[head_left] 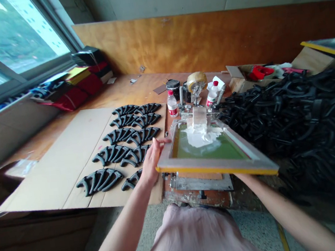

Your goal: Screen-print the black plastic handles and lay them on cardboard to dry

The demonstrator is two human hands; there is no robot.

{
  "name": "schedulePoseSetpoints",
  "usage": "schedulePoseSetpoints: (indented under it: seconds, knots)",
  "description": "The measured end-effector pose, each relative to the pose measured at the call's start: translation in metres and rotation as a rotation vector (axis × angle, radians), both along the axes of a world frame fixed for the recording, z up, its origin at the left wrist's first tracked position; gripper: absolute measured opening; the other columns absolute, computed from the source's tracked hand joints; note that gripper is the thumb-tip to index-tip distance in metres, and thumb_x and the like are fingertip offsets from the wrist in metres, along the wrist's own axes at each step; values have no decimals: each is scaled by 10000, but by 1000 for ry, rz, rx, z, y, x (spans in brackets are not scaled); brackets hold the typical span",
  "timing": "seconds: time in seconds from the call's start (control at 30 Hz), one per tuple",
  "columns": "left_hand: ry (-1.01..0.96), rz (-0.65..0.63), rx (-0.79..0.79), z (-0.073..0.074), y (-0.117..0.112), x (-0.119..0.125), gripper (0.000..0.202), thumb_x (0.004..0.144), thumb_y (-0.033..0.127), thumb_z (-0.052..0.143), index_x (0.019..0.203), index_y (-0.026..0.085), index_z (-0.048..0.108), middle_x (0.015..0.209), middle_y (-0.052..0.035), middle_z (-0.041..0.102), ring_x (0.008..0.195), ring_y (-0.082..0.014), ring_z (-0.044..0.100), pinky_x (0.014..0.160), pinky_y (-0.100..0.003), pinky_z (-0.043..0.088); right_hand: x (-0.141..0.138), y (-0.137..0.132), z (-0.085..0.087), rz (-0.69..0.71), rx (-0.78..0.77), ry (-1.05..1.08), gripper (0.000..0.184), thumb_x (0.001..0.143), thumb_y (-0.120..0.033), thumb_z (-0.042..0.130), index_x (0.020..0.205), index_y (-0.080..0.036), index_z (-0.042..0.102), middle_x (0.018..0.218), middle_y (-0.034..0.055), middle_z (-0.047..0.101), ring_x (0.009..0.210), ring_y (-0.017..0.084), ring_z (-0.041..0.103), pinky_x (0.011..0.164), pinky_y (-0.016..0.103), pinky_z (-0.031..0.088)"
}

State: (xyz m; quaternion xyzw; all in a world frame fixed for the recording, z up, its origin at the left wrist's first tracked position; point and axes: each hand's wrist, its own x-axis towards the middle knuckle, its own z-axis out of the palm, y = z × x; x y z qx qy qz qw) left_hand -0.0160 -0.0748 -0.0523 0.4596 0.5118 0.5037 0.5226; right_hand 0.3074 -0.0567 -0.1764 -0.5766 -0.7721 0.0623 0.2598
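Workshop, by the look of it: framed screen bearing white paste toward 4 o'clock, heap of black parts at 3. Black finned pieces rowed on cardboard toward 9.

Wooden table, reddish-brown, surface scuffed at the front edge. Left: one flat cardboard sheet, creased, bearing black ribbed pieces in five rows of two, the nearest right-hand ones partly covered. Centre front: one metal fixture, with a dark knob below. Behind it: two clear bottles with red caps, well apart; one black-lidded jar just beside the left bottle; one flat dark piece; small scraps. Right: one broad heap of black parts, an open cardboard box behind its left part.
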Motion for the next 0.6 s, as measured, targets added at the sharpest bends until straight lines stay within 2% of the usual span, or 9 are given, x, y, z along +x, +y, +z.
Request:
schedulePoseSetpoints:
  seconds: [0.03,0.07,0.13,0.2,0.27,0.33,0.43,0.5,0.6]
  knots:
    - [23,-27,-79,-18,-12,-4,573,872,660,421,1087,184,655,788,-29,666,619,-136,589,530,-228,457,13,7,7,-87,28,28,401,953,-259,335,868,-113,699,858,66,698,860,183,651,767,347,581]
    - [43,-50,-146,-37,-22,-7,567,853,648,475,1135,187,644,791,-26,667,633,-140,594,541,-227,458,22,15,14,-162,62,50,440,954,-278,301,886,-104,699,861,76,693,844,184,654,768,347,580]
    - [66,-71,-233,-74,-35,-9,625,807,614,573,1271,194,572,811,-24,677,687,-157,622,588,-233,474,24,34,32,-228,128,100,411,941,-295,357,1068,-88,688,991,114,681,922,207,650,852,374,558]
    - [107,-49,-270,-106,-38,-6,699,789,579,608,1365,202,487,848,-32,690,736,-174,643,632,-247,488,4,52,49,-165,166,110,386,893,-296,515,1235,-149,616,1195,147,617,1091,251,595,958,429,501]
    - [194,-26,-290,-128,-36,-4,677,802,549,595,1372,203,481,859,-37,694,739,-177,645,646,-256,489,-29,64,62,-32,127,11,489,835,-283,631,1304,-174,548,1280,155,565,1185,289,525,1001,461,452]
    - [269,-15,-302,-140,-32,-4,618,814,523,585,1338,202,520,841,-34,693,728,-175,640,654,-258,487,-61,65,66,55,7,-149,407,815,-264,663,1205,-174,588,1165,137,625,1112,292,554,941,433,465]
    - [283,-29,-307,-143,-30,-5,563,813,503,589,1282,193,569,797,-28,689,723,-174,636,664,-257,486,-85,46,58,114,-168,-315,162,851,-233,608,1000,-171,627,963,101,681,920,246,613,795,343,474]
    - [265,-24,-311,-141,-30,-5,542,807,500,596,1249,186,592,783,-29,688,722,-175,634,662,-255,485,-83,25,51,191,-192,-369,129,870,-166,535,961,-173,626,942,90,687,878,221,624,742,307,457]
    - [233,-1,-324,-137,-32,-3,526,789,497,618,1212,185,616,776,-34,688,720,-181,635,649,-254,484,-67,1,52,420,-192,-401,263,836,-51,462,967,-195,638,936,51,691,846,191,632,691,277,429]
